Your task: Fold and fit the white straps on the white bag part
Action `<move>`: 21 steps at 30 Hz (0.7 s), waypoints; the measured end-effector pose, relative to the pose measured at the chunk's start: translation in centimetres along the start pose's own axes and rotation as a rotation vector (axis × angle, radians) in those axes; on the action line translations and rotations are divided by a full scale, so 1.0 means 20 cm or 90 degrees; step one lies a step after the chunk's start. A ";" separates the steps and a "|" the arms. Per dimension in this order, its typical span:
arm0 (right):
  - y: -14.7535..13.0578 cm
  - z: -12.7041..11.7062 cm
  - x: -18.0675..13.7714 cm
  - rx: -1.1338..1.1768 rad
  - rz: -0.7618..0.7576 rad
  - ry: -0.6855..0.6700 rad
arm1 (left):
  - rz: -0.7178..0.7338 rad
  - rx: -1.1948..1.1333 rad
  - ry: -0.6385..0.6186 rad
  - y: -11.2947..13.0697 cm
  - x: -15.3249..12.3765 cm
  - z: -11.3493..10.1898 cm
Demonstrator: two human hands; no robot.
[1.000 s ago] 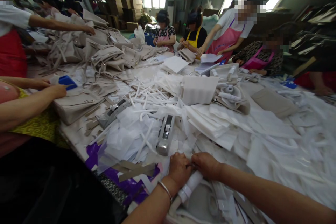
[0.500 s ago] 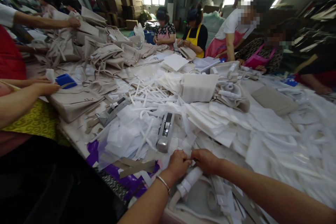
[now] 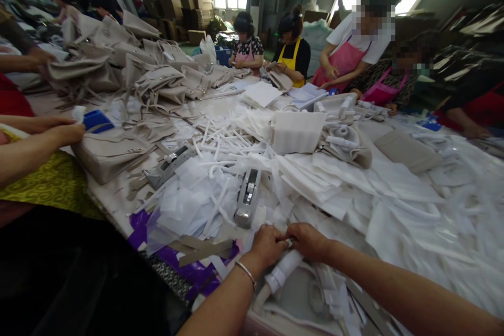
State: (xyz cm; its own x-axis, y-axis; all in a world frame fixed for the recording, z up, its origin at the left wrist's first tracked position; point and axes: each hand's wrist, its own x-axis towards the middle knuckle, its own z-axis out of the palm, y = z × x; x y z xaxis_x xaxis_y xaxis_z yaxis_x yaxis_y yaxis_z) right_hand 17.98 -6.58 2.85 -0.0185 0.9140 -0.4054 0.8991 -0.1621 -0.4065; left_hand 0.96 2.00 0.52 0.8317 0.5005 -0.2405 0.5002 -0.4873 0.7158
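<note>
My left hand and my right hand meet fingertip to fingertip at the near edge of the table, both gripping the top end of a white wrapped handle that slants down toward me. A silver bangle sits on my left wrist. The handle belongs to a pale bag lying under my forearms. Just beyond my left hand lies a grey tape dispenser on loose white foam sheets.
White foam strips and sheets cover the table. A white foam block stands mid-table, beige bags are heaped far left. A second dispenser lies left. A co-worker's arms reach in at left; several people work along the far side.
My hands stay on the handle end, shifted slightly up. The person at the far left has drawn an arm back from the bag heap; the standing person in the pink apron has leaned in.
</note>
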 end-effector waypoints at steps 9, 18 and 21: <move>-0.02 -0.02 0.00 0.005 0.009 -0.007 | -0.049 0.053 -0.009 0.03 -0.01 0.00; -0.01 -0.02 0.00 0.027 0.004 0.005 | -0.061 0.041 -0.018 0.04 -0.01 -0.02; -0.01 -0.02 0.00 0.037 0.005 0.005 | -0.065 0.051 -0.031 0.04 -0.01 -0.02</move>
State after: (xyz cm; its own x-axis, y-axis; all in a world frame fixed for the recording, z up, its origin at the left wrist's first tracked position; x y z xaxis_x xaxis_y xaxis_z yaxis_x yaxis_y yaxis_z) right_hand 18.06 -6.42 3.25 -0.0074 0.9153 -0.4028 0.8725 -0.1909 -0.4498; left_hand 1.15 1.83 1.49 0.7855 0.5160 -0.3416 0.5985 -0.4930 0.6315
